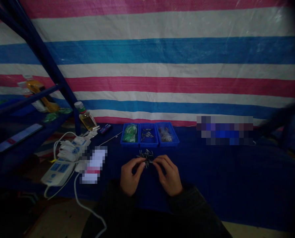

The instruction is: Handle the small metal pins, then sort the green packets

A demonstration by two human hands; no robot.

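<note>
On the blue table, a small heap of thin, dark and shiny metal pins [146, 154] lies in front of me. My left hand [130, 177] is at the heap's left side, thumb and forefinger closed in a pinch; what they hold is too small to make out. From the right, my right hand [170, 177] pinches a thin metal pin [151, 162] at the heap's near edge. Just beyond stand three blue trays side by side. The middle tray [148, 144] has several loose metal pins inside.
Green packets fill the left tray [129, 144]; a clear bag lies in the right tray [170, 144]. To my left are a white power strip [59, 173] with plugs and cords, a blurred phone [94, 165] and a bottle [86, 119]. A striped sheet [162, 53] hangs behind.
</note>
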